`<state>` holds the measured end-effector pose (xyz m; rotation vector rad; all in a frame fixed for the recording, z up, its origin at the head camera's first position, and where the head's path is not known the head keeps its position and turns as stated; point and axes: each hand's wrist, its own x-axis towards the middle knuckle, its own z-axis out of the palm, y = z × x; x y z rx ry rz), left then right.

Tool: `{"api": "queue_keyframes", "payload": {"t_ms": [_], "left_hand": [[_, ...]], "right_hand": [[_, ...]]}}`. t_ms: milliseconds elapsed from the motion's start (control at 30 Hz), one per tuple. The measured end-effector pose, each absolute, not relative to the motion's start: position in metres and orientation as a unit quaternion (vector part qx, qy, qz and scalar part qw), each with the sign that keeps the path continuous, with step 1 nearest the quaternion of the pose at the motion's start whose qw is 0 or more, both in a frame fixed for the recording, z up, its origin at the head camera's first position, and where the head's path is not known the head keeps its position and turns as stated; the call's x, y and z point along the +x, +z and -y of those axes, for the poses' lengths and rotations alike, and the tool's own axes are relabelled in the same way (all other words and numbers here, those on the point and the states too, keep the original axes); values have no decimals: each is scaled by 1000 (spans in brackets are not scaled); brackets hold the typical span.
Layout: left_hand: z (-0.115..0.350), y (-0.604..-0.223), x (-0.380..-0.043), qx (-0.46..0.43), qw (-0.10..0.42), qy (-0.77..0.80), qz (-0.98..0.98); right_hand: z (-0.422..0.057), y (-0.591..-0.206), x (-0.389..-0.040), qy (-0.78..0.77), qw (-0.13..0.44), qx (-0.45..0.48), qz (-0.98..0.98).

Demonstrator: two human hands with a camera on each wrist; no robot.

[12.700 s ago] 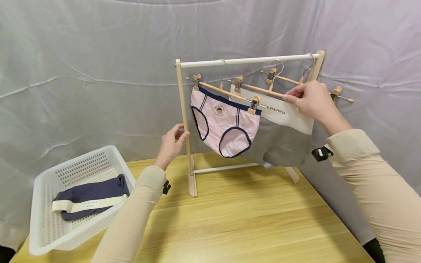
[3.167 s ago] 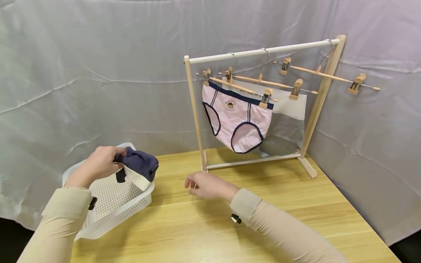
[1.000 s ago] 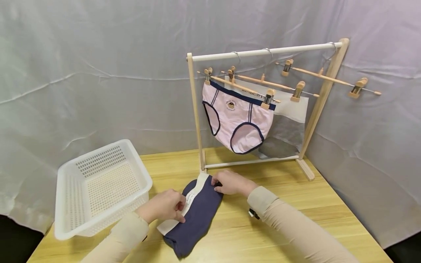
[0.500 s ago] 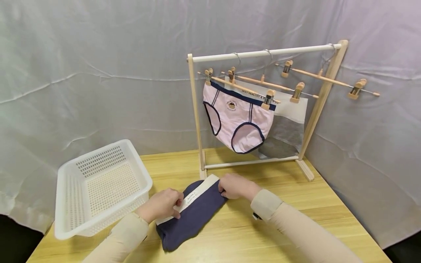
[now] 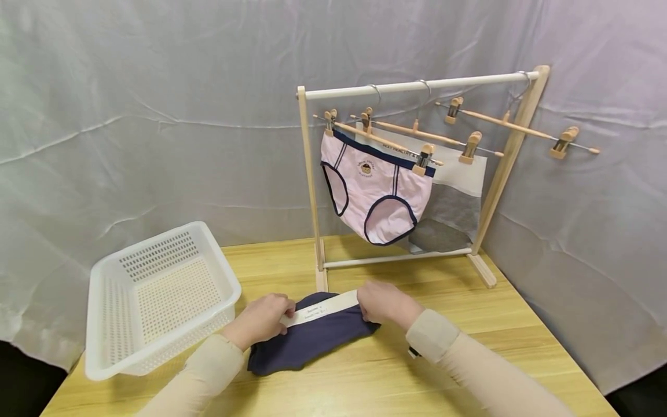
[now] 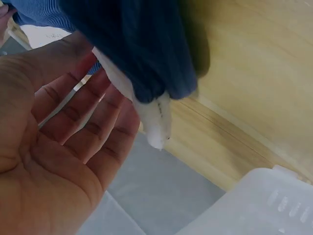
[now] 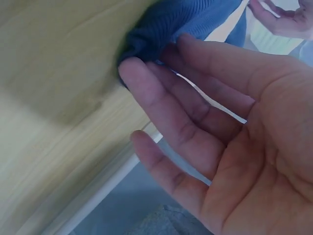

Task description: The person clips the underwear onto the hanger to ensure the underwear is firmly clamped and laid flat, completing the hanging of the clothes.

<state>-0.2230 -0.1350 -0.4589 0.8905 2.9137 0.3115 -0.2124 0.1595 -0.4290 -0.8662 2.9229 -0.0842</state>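
Navy underpants (image 5: 325, 339) with a cream, lettered waistband lie spread over the table in front of me. At the waistband's left end, my left hand (image 5: 262, 318) pinches the cloth between thumb and fingers. The opposite end is pinched by my right hand (image 5: 385, 302), so the band runs straight between them. In the left wrist view, the underpants (image 6: 142, 44) hang past the fingertips of the left hand (image 6: 63, 147). Ribbed navy cloth (image 7: 181, 24) sits at the thumb and fingertips of the right hand (image 7: 254, 161) in the right wrist view.
Behind my hands stands a wooden rack (image 5: 307, 174) with a white rail (image 5: 396, 87). Pink briefs (image 5: 359, 191) and grey underpants (image 5: 450, 208) hang on clip hangers; a bare clip hanger (image 5: 526, 130) is at right. A white basket (image 5: 229, 289) with nothing in it stands left.
The navy underpants came out of the basket to the table. Since a second ago, both hands have turned them so the waistband lies more level, and the right hand has shifted slightly right.
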Motion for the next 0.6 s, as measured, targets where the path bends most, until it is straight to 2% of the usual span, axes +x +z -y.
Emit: {"api": "queue_keyframes", "payload": {"t_ms": [300,600], "left_hand": [[132,-463,-228,329,8,106,-939],[128,-466,-230,352,-10,114,-929]], "right_hand": [[-161,-428,-204,-11,37,-276,-960],[-161,-426,-200,-21,80,-238,-968]]}}
